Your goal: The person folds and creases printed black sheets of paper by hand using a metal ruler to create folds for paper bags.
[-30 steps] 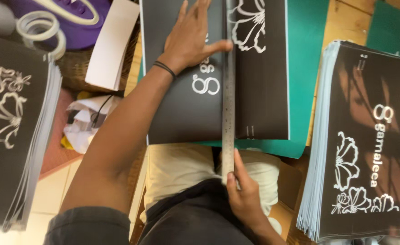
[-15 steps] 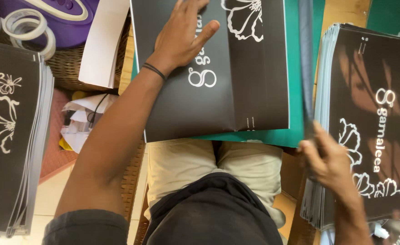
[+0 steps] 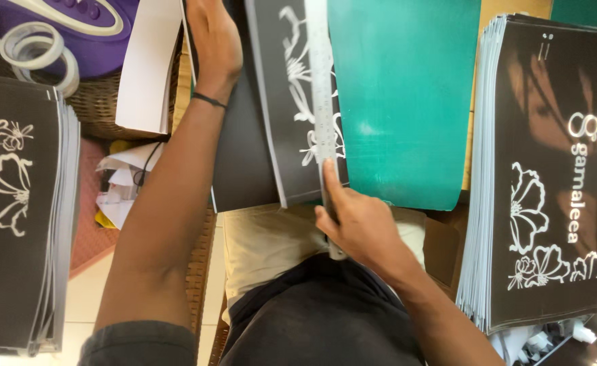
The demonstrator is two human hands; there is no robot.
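Folding is underway: the left hand (image 3: 214,41) presses flat on the black printed sheet (image 3: 292,115) while the right hand (image 3: 356,227) grips the metal ruler (image 3: 320,102) along it, with the tall stack (image 3: 549,169) at right unfolded.

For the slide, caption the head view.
Right hand presses metal ruler on black printed sheet; left hand flattens it.

black flower-print sheet (image 3: 292,102) | flat, folded | steel ruler (image 3: 320,102) lengthwise on top

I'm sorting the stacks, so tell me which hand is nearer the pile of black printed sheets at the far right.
Right. The right hand holds the metal ruler near the middle, closer to that pile. The left hand presses a black sheet farther left.
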